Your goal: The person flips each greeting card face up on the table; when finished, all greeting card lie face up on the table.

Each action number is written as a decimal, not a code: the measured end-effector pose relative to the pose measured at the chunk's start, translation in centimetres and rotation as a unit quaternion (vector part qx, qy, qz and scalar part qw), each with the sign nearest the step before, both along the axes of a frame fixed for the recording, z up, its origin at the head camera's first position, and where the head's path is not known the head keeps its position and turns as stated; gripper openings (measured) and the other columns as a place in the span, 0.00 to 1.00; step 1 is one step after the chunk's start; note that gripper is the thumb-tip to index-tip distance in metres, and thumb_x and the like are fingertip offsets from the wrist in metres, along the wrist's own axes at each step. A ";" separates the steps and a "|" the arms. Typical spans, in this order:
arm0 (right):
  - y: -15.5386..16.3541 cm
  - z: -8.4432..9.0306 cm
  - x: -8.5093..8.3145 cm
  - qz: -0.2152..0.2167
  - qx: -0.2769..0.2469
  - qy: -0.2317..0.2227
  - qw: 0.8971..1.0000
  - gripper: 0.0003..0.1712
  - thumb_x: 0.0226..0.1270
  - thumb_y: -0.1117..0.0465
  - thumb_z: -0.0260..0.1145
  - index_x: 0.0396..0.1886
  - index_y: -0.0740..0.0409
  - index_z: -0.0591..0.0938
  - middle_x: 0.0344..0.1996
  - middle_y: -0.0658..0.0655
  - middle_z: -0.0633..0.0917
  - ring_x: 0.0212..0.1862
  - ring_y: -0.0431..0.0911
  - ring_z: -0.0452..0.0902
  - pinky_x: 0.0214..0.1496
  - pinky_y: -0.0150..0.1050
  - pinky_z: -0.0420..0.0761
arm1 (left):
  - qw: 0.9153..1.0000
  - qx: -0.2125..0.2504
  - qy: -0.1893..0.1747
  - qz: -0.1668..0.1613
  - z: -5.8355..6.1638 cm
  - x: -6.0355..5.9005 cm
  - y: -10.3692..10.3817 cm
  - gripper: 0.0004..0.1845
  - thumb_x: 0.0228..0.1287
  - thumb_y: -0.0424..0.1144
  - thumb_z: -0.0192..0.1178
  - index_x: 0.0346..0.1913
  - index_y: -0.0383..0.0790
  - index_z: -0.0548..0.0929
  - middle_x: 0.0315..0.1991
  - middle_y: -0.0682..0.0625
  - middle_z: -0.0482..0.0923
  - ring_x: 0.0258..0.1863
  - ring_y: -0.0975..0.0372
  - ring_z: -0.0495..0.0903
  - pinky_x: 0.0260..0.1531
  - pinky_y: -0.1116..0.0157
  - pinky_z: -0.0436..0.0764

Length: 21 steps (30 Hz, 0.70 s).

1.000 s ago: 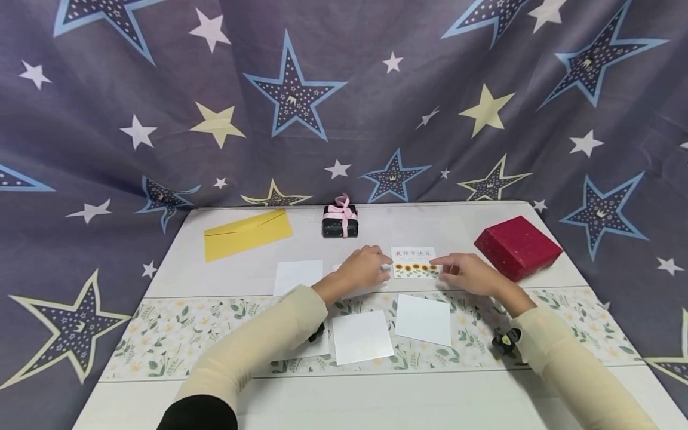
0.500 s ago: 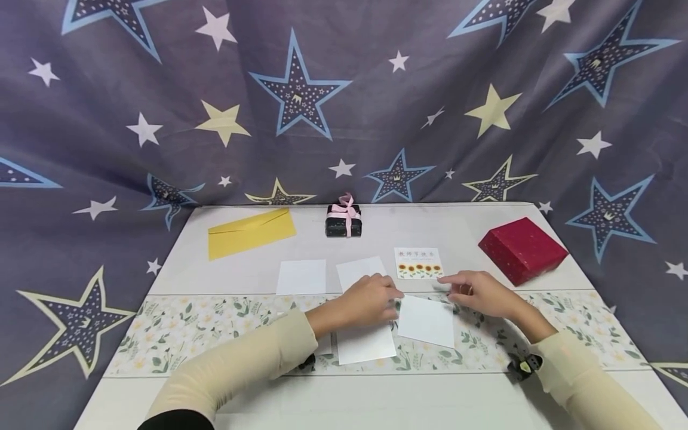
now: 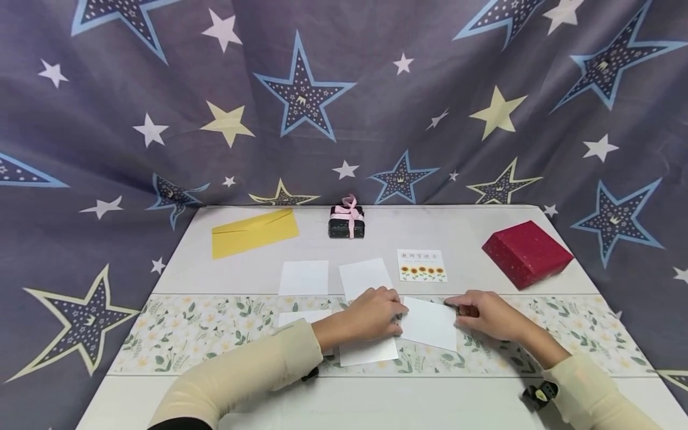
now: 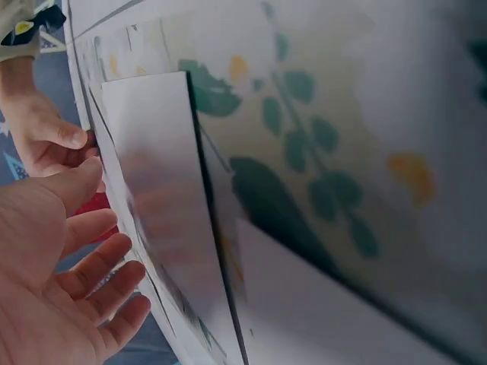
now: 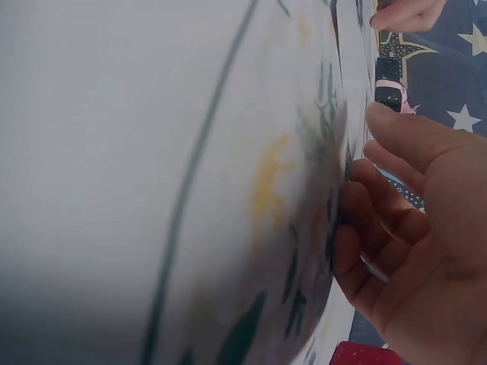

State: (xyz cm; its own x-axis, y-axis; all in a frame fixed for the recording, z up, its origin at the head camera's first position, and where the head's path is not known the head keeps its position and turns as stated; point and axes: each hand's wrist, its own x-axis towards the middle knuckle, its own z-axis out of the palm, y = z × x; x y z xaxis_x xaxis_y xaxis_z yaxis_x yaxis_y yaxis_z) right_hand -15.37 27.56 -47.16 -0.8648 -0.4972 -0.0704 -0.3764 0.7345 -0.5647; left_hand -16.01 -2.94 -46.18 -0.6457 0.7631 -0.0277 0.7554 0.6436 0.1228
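Note:
A blank white card (image 3: 429,322) lies on the floral strip of the table, between my two hands. My left hand (image 3: 373,313) has its fingertips right at that card's left edge and covers part of another white card (image 3: 368,353) beneath it. In the left wrist view the left hand's fingers (image 4: 99,262) are spread and loosely bent beside a white card (image 4: 156,167). At the right edge of the middle card are the fingertips of my right hand (image 3: 489,316). The right wrist view shows its fingers (image 5: 365,205) loosely curled, thumb extended, low over the table.
Further white cards (image 3: 303,278) lie to the left. A card printed with sunflowers (image 3: 421,273) lies behind the middle card. A yellow envelope (image 3: 255,233), a black gift box with pink ribbon (image 3: 346,224) and a red box (image 3: 527,254) stand farther back, before a star-patterned curtain (image 3: 344,119).
Both hands have left the sunflower card and come nearer the front, to the sides of the blank white card. The sunflower card stays flat on the table behind.

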 end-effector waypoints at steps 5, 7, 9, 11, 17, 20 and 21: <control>0.1 -0.3 0.2 -0.016 0.008 0.002 1.000 0.26 0.63 0.59 0.75 0.62 0.56 0.84 0.28 0.43 0.76 0.31 0.33 0.67 0.33 0.29 0.70 | 1.000 -0.019 0.009 0.001 -0.5 -0.2 0.6 0.26 0.64 0.60 0.66 0.62 0.54 0.83 0.55 0.54 0.82 0.51 0.61 0.79 0.47 0.65 0.78; 0.0 -0.4 0.1 -0.017 0.009 0.005 1.000 0.26 0.63 0.58 0.75 0.61 0.56 0.84 0.28 0.43 0.76 0.31 0.33 0.67 0.32 0.30 0.69 | 1.000 -0.026 0.015 0.002 -0.6 -0.2 0.8 0.27 0.63 0.61 0.67 0.62 0.55 0.84 0.55 0.55 0.81 0.49 0.62 0.79 0.45 0.66 0.78; -0.1 -0.5 0.2 -0.026 0.012 0.005 1.000 0.25 0.62 0.59 0.76 0.60 0.56 0.85 0.28 0.43 0.76 0.31 0.34 0.67 0.32 0.29 0.69 | 0.999 -0.029 0.019 0.006 -0.7 -0.3 0.9 0.27 0.61 0.62 0.67 0.60 0.56 0.85 0.54 0.55 0.81 0.48 0.62 0.78 0.44 0.67 0.77; -0.1 -0.5 0.2 -0.033 0.017 0.003 0.999 0.25 0.61 0.58 0.76 0.59 0.55 0.86 0.28 0.43 0.76 0.31 0.34 0.67 0.33 0.30 0.69 | 0.999 -0.028 0.022 0.010 -0.7 -0.3 1.0 0.26 0.60 0.62 0.68 0.59 0.56 0.86 0.53 0.56 0.81 0.47 0.63 0.78 0.43 0.67 0.77; -0.5 -0.3 0.3 -0.054 0.011 -0.011 0.998 0.24 0.60 0.59 0.77 0.57 0.53 0.87 0.30 0.45 0.77 0.34 0.38 0.68 0.34 0.30 0.70 | 0.999 -0.038 0.014 0.012 -0.6 -0.3 1.2 0.26 0.61 0.62 0.68 0.58 0.56 0.86 0.53 0.55 0.81 0.48 0.62 0.78 0.44 0.66 0.76; -0.5 -0.3 0.4 -0.057 -0.008 -0.016 0.998 0.22 0.60 0.60 0.77 0.55 0.53 0.87 0.31 0.47 0.77 0.35 0.39 0.69 0.35 0.30 0.70 | 0.999 -0.047 0.016 0.007 -0.6 -0.2 1.3 0.25 0.62 0.62 0.67 0.58 0.56 0.86 0.53 0.54 0.80 0.49 0.62 0.78 0.46 0.65 0.76; -0.5 -0.3 0.3 -0.057 -0.015 -0.017 0.998 0.22 0.60 0.60 0.77 0.55 0.53 0.87 0.32 0.48 0.77 0.36 0.40 0.69 0.35 0.30 0.71 | 0.999 -0.049 0.017 0.005 -0.7 -0.2 1.3 0.25 0.62 0.62 0.67 0.57 0.56 0.86 0.53 0.54 0.80 0.49 0.62 0.78 0.46 0.64 0.76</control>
State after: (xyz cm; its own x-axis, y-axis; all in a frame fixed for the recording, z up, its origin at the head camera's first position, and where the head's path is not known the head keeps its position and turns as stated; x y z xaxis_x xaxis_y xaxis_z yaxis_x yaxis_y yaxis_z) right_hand -15.03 27.07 -47.47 -0.9130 -0.3984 -0.0879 -0.2716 0.7543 -0.5977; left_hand -16.23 -1.61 -46.86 -0.6555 0.7509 -0.0801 0.7512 0.6593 0.0334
